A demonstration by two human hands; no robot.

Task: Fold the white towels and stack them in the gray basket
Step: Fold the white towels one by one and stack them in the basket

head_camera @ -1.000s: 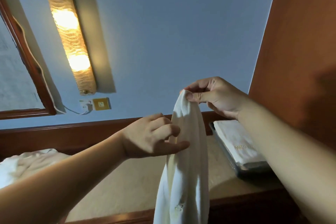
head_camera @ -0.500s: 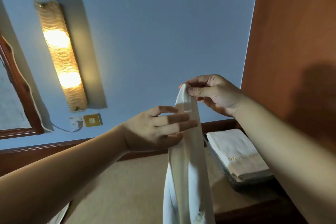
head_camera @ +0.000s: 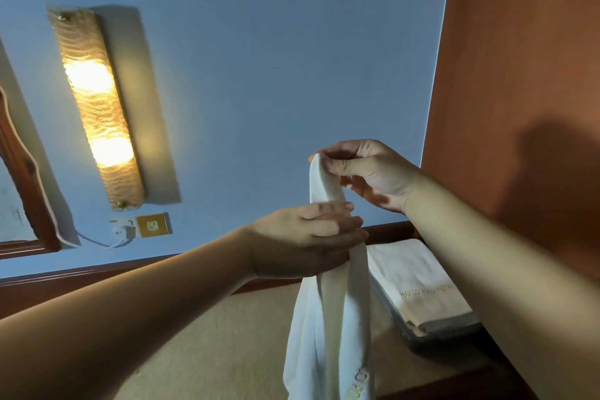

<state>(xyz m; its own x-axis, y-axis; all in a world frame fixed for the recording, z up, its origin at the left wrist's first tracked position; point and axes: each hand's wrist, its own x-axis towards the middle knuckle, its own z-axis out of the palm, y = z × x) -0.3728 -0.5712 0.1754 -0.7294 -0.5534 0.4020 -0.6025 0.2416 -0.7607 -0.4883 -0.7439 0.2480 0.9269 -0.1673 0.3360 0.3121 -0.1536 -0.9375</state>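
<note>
The right hand (head_camera: 367,172) pinches the top corner of a white towel (head_camera: 334,318) between thumb and curled fingers, holding it up in the air. The towel hangs down from that pinch in a long, narrow, bunched drape whose lower end runs out of the bottom of the view. Just below the right hand, the left hand (head_camera: 305,240) wraps around the hanging cloth, its fingers lying nearly straight across the front of the towel with the thumb beneath; the cloth passes between them. Whether the left hand squeezes it firmly or only guides it cannot be told.

Below the right forearm, to the right of the hanging towel, sits the gray basket (head_camera: 431,339), with a folded white towel (head_camera: 418,282) bearing gold lettering lying in it. Both rest on a tan surface (head_camera: 207,344). Beyond the left hand, on the blue wall (head_camera: 259,75), are a lit wall lamp (head_camera: 95,107), a brass socket plate (head_camera: 153,225) beneath it, and a wooden mirror frame (head_camera: 22,178) at the far left.
</note>
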